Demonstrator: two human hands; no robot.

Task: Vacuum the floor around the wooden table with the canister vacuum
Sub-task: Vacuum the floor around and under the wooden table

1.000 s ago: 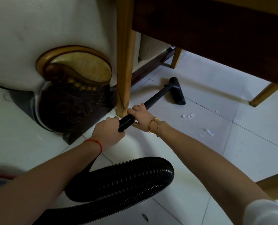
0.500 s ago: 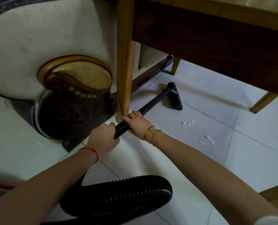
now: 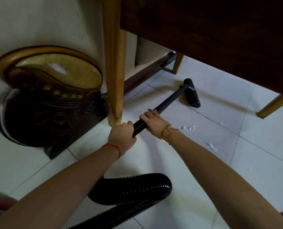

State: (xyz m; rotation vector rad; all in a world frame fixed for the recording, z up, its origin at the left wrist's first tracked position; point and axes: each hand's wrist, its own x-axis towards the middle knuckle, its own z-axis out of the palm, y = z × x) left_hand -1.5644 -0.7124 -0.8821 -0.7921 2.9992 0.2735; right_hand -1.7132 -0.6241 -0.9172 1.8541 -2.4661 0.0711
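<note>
The black vacuum wand (image 3: 168,100) runs low over the white tile floor (image 3: 203,162) under the wooden table (image 3: 203,38). Its flat floor head (image 3: 192,95) lies on the tiles near the sofa base. My left hand (image 3: 121,136) grips the wand's ribbed rear end, close to the near table leg (image 3: 113,63). My right hand (image 3: 152,120) grips the wand just ahead of it. The ribbed black hose (image 3: 134,192) loops on the floor under my forearms. Small white paper scraps (image 3: 189,128) lie to the right of my right wrist.
A cream sofa with a carved dark-wood and gold armrest end (image 3: 49,96) stands at the left, its dark base rail (image 3: 145,76) along the floor. Two more table legs (image 3: 178,66) (image 3: 273,106) stand farther back. More scraps (image 3: 212,147) lie on the tiles. A red shape (image 3: 0,204) shows at bottom left.
The wand and floor head have slid a little farther under the table, toward the sofa base. Both hands kept their grip and moved forward with it.
</note>
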